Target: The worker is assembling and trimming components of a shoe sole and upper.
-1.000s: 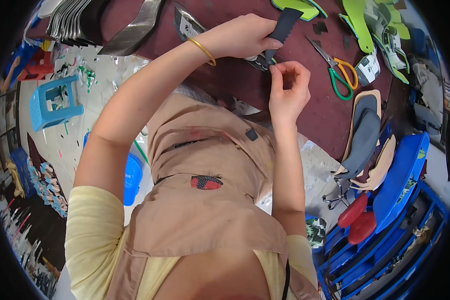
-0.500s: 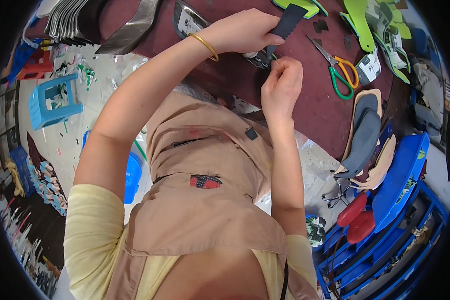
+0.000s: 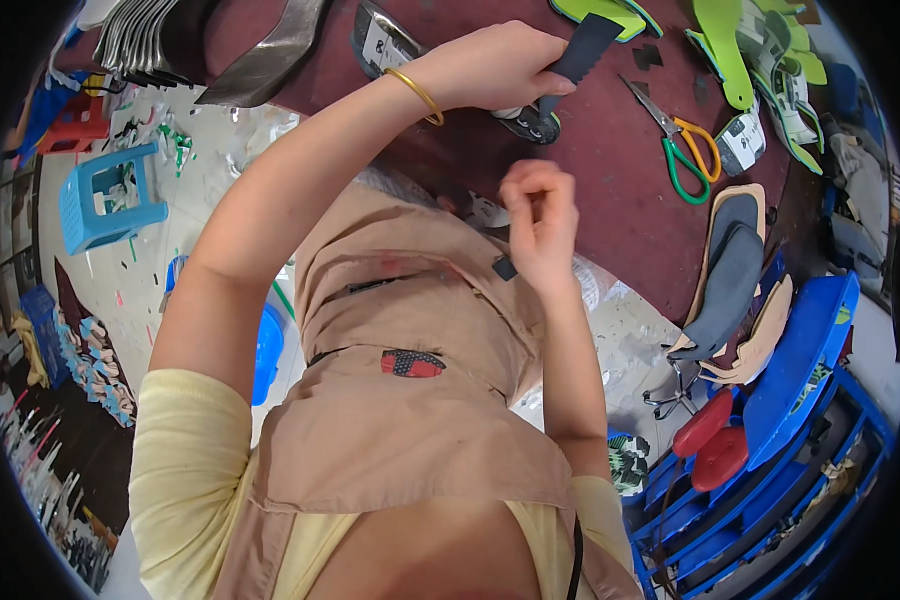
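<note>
My left hand point(image 3: 515, 68) reaches over the dark red tabletop, its fingers and thumb closed on a flat black strip point(image 3: 592, 45) with a serrated edge. Just below the strip lies a small black-toed item point(image 3: 532, 124) with a white label, partly hidden by that hand. My right hand point(image 3: 542, 215) hovers at the table's near edge, above my lap. Its fingers are curled but smeared by motion, so what they hold, if anything, does not show. A small black square piece point(image 3: 505, 267) sits on my tan apron point(image 3: 410, 310) beside the right wrist.
On the dark red table point(image 3: 610, 220), scissors point(image 3: 675, 135) with green and orange handles lie to the right. Grey insole-shaped pieces point(image 3: 725, 270) rest at the right edge. Curved metal pieces point(image 3: 270, 60) lie at far left. A blue stool point(image 3: 115, 200) stands on the floor.
My right hand has drawn away from the strip and black-toed item, down toward my lap. The left hand still grips the black strip, nearly unmoved.
</note>
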A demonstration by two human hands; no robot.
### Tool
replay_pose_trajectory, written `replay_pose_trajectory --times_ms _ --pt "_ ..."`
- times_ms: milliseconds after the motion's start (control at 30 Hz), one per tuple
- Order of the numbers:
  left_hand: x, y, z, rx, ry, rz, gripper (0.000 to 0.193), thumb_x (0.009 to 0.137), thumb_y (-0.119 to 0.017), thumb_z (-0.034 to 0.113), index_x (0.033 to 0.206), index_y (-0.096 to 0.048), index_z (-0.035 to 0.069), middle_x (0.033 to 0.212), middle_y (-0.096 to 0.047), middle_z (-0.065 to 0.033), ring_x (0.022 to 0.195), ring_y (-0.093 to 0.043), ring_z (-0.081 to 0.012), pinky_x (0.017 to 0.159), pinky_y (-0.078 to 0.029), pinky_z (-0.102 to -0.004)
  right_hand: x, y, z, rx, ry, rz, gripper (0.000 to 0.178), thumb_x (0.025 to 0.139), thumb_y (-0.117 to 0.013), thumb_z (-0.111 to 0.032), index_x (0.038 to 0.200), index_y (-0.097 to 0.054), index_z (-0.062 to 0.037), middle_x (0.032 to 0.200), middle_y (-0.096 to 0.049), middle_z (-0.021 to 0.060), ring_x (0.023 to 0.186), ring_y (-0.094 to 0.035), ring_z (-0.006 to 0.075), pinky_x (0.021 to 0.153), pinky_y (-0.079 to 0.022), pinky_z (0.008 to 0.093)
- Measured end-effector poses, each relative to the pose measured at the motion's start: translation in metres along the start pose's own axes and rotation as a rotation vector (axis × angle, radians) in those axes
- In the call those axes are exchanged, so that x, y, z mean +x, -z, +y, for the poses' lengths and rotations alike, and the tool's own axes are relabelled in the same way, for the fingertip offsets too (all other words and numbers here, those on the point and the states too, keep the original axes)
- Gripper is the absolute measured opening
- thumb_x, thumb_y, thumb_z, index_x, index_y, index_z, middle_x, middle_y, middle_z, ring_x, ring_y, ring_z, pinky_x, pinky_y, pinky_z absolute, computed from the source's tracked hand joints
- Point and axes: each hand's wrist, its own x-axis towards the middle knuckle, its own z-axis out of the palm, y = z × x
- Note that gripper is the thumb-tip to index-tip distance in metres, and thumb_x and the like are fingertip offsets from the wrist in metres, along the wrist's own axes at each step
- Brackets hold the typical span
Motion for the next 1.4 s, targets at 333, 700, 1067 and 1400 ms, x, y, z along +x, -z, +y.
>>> replay_pose_trajectory --times_ms 333,700,1067,1400 --pt "-0.002 -0.001 -0.001 0.009 -0.032 0.025 0.024 0.087 -0.059 0.028 0.087 -0.059 0.004 0.074 -0.062 -0.0152 0.075 -0.061 -0.0356 0.068 -0.047 -0.0440 0.035 -0.001 -0.005 -0.324 0.114 0.497 0.016 0.078 -0.068 -0.001 0.085 -0.054 -0.0028 0.075 -0.057 0.0056 0.065 -0.056 0.0175 0.062 -0.047 0.0301" --pt "-0.002 -0.006 -0.005 0.034 -0.091 0.093 0.021 0.087 -0.061 0.022 0.088 -0.058 0.001 0.067 -0.061 -0.0128 0.062 -0.060 -0.0282 0.059 -0.046 -0.0368 0.043 -0.001 -0.006 -0.621 0.262 0.451 0.018 0.077 -0.064 0.005 0.087 -0.051 -0.0016 0.078 -0.057 0.0098 0.071 -0.056 0.0273 0.064 -0.045 0.0377" --pt "-0.004 -0.004 -0.003 0.067 -0.076 0.085 0.022 0.087 -0.060 0.025 0.088 -0.059 0.003 0.067 -0.061 -0.0116 0.062 -0.060 -0.0281 0.059 -0.046 -0.0379 0.040 0.004 -0.008 -0.322 0.156 0.304 0.017 0.082 -0.056 0.008 0.086 -0.043 -0.0022 0.083 -0.051 0.0114 0.076 -0.051 0.0239 0.070 -0.044 0.0336" --pt "-0.003 0.000 0.004 0.057 0.026 0.027 0.024 0.087 -0.058 0.031 0.095 -0.063 0.009 0.079 -0.065 -0.0109 0.078 -0.063 -0.0312 0.072 -0.049 -0.0430 -0.079 0.018 -0.043 0.643 -0.431 -0.341 0.015 0.093 -0.049 -0.005 0.102 -0.037 -0.0068 0.088 -0.045 0.0029 0.070 -0.043 0.0092 0.064 -0.040 0.0232"
